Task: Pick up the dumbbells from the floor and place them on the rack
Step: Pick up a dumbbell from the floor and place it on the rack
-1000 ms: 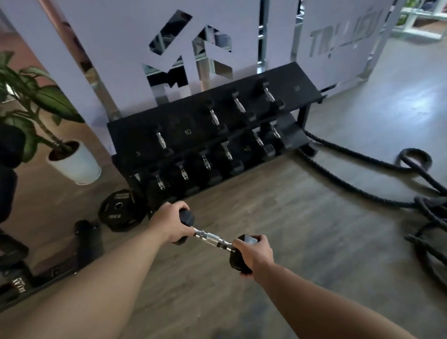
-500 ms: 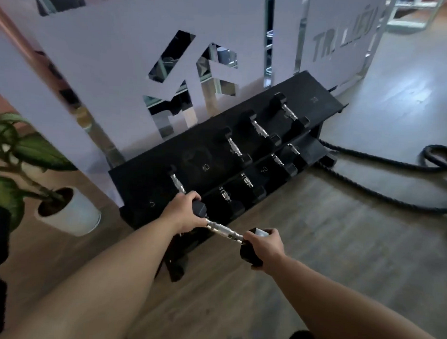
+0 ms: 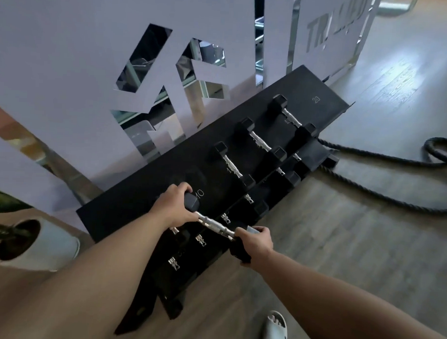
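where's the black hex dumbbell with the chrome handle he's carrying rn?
Head view, lower centre: the black hex dumbbell is held by both hands, left hand and right hand, over the black rack, near its "10" mark.

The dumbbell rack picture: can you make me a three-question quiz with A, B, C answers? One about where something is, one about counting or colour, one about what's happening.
1. Where is the white plant pot?
A. Left of the rack
B. On the rack's top shelf
C. Beside the rope

2. How many dumbbells rest on the top shelf, not counting the held one?
A. One
B. Three
C. Six

3. How is the held dumbbell carried?
A. One hand on the handle
B. Lying on the floor
C. One hand on each end

Answers:
1 A, it stands off the rack's left end.
2 B, three lie in a row.
3 C, the left hand and right hand each cover a head.
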Demonstrator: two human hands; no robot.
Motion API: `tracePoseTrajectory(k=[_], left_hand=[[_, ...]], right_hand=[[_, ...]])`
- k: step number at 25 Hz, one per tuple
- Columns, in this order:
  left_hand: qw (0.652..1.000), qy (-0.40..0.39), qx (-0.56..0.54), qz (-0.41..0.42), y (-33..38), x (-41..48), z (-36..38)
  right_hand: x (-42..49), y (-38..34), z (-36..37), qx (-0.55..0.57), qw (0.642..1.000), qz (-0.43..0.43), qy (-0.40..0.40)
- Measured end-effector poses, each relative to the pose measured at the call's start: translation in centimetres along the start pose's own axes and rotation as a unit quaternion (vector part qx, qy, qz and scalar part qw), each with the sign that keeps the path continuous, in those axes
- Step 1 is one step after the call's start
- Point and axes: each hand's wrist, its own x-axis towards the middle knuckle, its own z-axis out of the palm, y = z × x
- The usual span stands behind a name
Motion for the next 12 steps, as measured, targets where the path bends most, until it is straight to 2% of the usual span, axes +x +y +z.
tracePoseTrajectory(k=[5, 9, 12], left_hand=[[0.999, -0.026, 0.010, 0.031, -3.8, 8.1, -1.3], [0.993, -0.027, 0.062, 0.098, -5.8, 15.0, -1.6], [0.984, -0.043, 0.099, 0.144, -7.2, 20.7, -1.9]], right_hand=[[5.0, -3.2, 6.0, 0.005, 0.999, 0.007, 0.041], [9.0, -4.4, 10.5, 0.007, 0.997, -0.010, 0.079], [12.2, -5.1, 14.8, 0.029, 0.993, 0.017, 0.113]])
